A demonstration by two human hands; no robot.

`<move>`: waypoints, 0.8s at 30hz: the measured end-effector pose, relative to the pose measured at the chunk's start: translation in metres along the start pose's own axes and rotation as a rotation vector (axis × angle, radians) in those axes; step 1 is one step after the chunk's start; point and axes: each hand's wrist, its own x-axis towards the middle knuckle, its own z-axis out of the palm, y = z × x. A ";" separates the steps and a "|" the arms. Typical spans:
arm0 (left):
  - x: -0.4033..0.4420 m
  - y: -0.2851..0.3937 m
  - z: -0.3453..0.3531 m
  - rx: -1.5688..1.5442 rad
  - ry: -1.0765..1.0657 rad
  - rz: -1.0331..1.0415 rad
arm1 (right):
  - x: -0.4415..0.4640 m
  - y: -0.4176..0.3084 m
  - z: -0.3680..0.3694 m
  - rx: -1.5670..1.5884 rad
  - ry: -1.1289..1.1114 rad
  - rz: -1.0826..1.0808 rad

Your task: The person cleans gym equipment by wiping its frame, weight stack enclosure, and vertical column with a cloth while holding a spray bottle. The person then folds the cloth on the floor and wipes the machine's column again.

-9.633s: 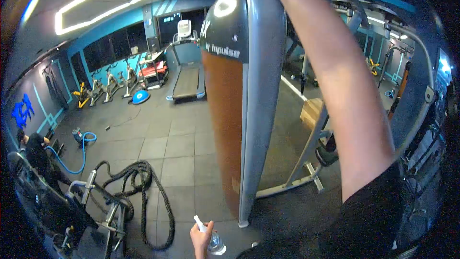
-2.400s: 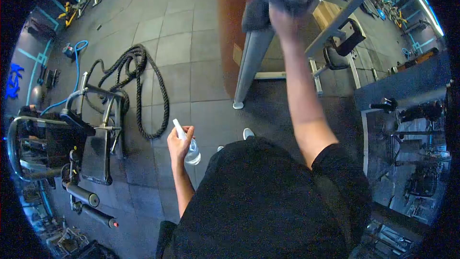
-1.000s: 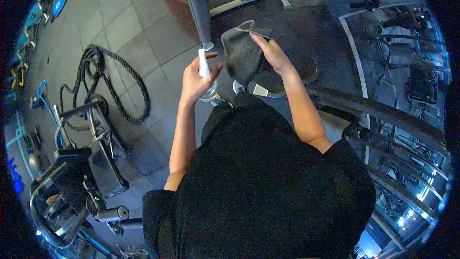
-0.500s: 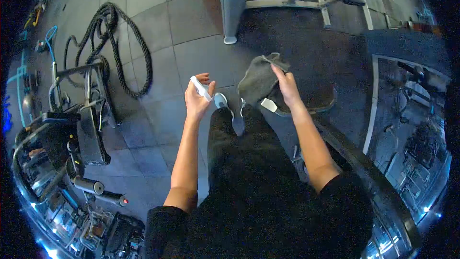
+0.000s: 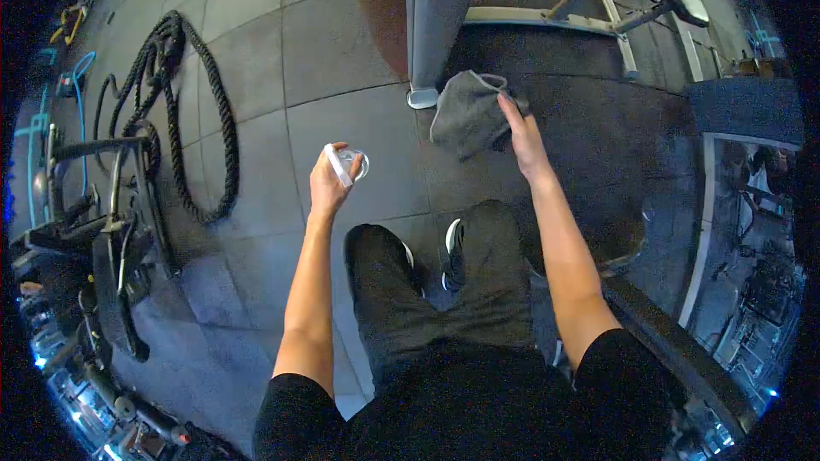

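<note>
My left hand (image 5: pixel 326 186) is closed around a small object (image 5: pixel 339 166) with a white, strip-like part and a clear, rounded part. What kind of object it is I cannot make out. A dark grey cloth (image 5: pixel 468 118) hangs from my right hand (image 5: pixel 526 143), pinched near its upper right edge. Both arms reach forward, with the cloth close to the foot of a grey metal post (image 5: pixel 424 51). The cloth hides part of the dark mat behind it.
A thick black rope (image 5: pixel 226 132) lies looped on the tiled floor (image 5: pixel 329 124) to the left. Black gym equipment (image 5: pixel 115 239) stands at the left. A white-framed mirror (image 5: pixel 702 230) is on the right, and a pale metal frame (image 5: pixel 547 14) at the top.
My view has shifted, and my knees now show bent below my hands. The clear rounded part in my left hand has come into sight. The cloth is still in my right hand.
</note>
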 end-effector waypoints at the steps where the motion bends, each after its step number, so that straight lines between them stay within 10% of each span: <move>1: 0.005 -0.025 0.017 0.002 0.002 0.008 | 0.013 0.023 -0.002 0.046 -0.087 0.021; 10: 0.017 -0.176 0.122 -0.082 -0.032 0.115 | 0.058 0.191 0.011 0.456 -0.414 -0.018; 12: 0.010 -0.199 0.135 -0.118 0.023 0.051 | 0.036 0.209 0.026 0.557 0.013 0.211; 24: -0.057 -0.216 0.125 0.137 -0.164 -0.185 | -0.003 0.262 -0.003 0.065 -0.475 -0.043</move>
